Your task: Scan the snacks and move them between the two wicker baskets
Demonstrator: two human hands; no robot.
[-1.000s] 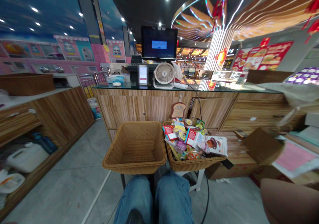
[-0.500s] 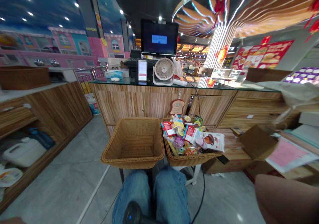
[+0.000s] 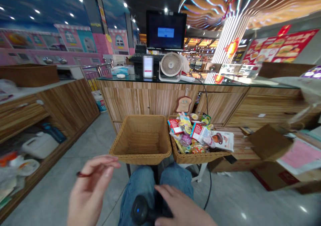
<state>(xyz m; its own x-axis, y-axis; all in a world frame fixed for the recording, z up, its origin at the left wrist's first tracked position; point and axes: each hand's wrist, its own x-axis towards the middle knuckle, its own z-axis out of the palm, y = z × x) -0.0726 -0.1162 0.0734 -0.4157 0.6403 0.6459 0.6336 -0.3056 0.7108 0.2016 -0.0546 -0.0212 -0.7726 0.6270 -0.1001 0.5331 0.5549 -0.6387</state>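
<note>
My left hand is raised in front of the empty wicker basket, to its lower left, with fingers bent, apart and holding nothing. Over my lap, my right hand reaches beside a black handheld device with a small blue light; its fingers are apart around the dark handle, and whether they touch it is unclear. Right of the empty basket stands a second wicker basket, heaped with packaged sweets and small toys. A white packet with a brown picture lies on its right side.
Behind the baskets is a wooden counter with a white fan, a phone and a monitor. Open cardboard boxes are at right, and a wooden shelf unit at left.
Both my hands have come into view from the lower edge and sides, the right one over my lap. The scene has shifted slightly right and up in the view.
</note>
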